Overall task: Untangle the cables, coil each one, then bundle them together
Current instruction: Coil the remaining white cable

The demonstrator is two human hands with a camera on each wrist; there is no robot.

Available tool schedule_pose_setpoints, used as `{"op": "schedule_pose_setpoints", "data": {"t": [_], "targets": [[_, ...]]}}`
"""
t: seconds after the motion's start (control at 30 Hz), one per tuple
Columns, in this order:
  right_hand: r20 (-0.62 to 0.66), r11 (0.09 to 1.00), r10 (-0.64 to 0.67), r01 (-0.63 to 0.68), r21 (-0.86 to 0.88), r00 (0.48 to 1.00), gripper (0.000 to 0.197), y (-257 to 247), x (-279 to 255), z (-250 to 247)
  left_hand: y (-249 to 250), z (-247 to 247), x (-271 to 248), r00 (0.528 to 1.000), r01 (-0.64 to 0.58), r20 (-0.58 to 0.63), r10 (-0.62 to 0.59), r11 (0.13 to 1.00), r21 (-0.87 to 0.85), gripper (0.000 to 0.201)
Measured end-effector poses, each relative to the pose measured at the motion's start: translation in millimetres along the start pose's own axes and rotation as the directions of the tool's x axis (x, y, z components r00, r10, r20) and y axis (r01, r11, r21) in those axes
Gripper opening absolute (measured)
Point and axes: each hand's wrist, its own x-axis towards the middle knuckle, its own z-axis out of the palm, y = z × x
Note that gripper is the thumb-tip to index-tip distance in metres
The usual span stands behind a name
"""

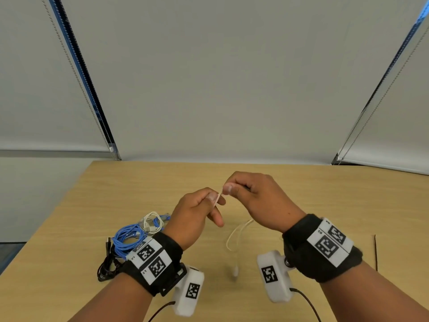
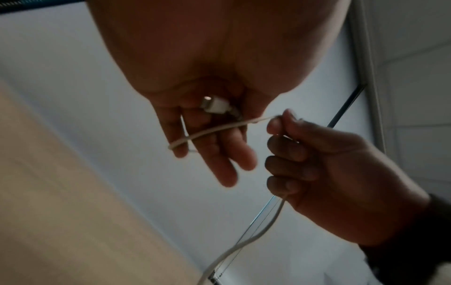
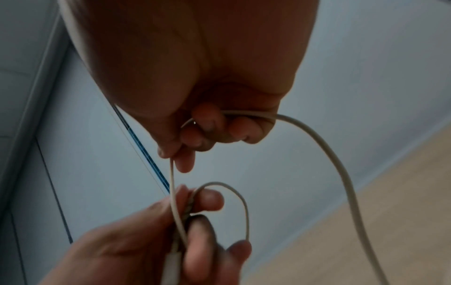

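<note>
1. On the surface (image 1: pixel 301 196), far left, lies the blue cable (image 1: pixel 126 235).
2. The left hand (image 1: pixel 197 217) — grip clamped on the white cable (image 1: pixel 236 231) plug end, one loop round its fingers.
3. The right hand (image 1: pixel 257 198) pinches the same cable just beside it; the slack hangs down, toward the person.

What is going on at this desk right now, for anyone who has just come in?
A person is coiling a white cable above a wooden table. The left hand pinches the plug end with a first loop round its fingers, while the right hand pinches the cable close by; the rest hangs down to the table. A pile of blue, white and black cables lies to the left, not yet bundled.
</note>
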Motion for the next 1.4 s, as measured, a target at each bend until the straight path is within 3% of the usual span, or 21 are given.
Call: {"op": "schedule_pose_setpoints", "data": {"t": [0.17, 0.27, 0.4, 0.63, 0.7, 0.73, 0.83, 0.9, 0.97, 1.03, 1.17, 1.3, 1.4], "targets": [[-0.087, 0.988, 0.07, -0.057, 0.144, 0.994, 0.018, 6, 7, -10, 7, -2, -6, 0.991, 0.003, 0.133, 0.03, 0.97, -0.245, 0.035], [-0.133, 0.944, 0.15, -0.102, 0.314, 0.98, 0.014, 15, 8, -7, 14, -3, -8, 0.99, 0.036, 0.14, 0.024, 0.909, -0.414, 0.033], [-0.076, 0.868, 0.238, -0.177, 0.464, 0.968, 0.017, 31, 3, 7, 29, -8, -4, 0.997, 0.026, 0.07, 0.026, 0.75, -0.66, 0.027], [0.162, 0.86, 0.195, -0.248, 0.446, 0.967, 0.013, 34, -17, 47, 42, -29, 19, 0.986, -0.119, -0.164, -0.018, 0.613, -0.781, 0.023], [0.222, 0.863, 0.195, -0.275, 0.424, 0.955, 0.012, 34, -24, 52, 40, -39, 24, 0.971, -0.156, -0.236, -0.042, 0.64, -0.752, 0.021], [0.247, 0.864, 0.194, -0.285, 0.415, 0.949, 0.012, 33, -26, 52, 38, -44, 26, 0.958, -0.172, -0.283, -0.048, 0.693, -0.7, 0.02], [0.276, 0.881, 0.172, -0.273, 0.387, 0.946, 0.011, 25, -27, 41, 27, -49, 29, 0.909, -0.136, -0.417, 0.016, 0.956, -0.259, 0.022], [0.229, 0.909, 0.14, -0.217, 0.357, 0.963, 0.013, 17, -21, 26, 18, -42, 27, 0.932, -0.064, -0.356, 0.067, 0.998, 0.02, 0.023], [0.142, 0.933, 0.102, -0.144, 0.329, 0.985, 0.016, 10, -13, 10, 11, -29, 20, 0.977, -0.004, -0.214, 0.018, 0.998, 0.063, 0.025], [0.061, 0.944, 0.073, -0.088, 0.317, 0.995, 0.017, 8, -4, -3, 7, -15, 11, 0.997, 0.036, -0.066, -0.036, 0.999, 0.002, 0.028], [-0.022, 0.935, 0.095, -0.082, 0.345, 0.995, 0.014, 13, 5, -15, 14, -3, 1, 0.987, 0.102, 0.14, -0.08, 0.981, -0.165, 0.035], [-0.046, 0.864, 0.151, -0.109, 0.492, 0.987, 0.01, 22, 6, -10, 30, -9, 0, 0.976, 0.151, 0.205, -0.067, 0.892, -0.427, 0.027], [-0.02, 0.833, 0.156, -0.121, 0.54, 0.988, 0.01, 27, 6, -2, 38, -14, 2, 0.977, 0.161, 0.205, -0.058, 0.832, -0.531, 0.027]]}}
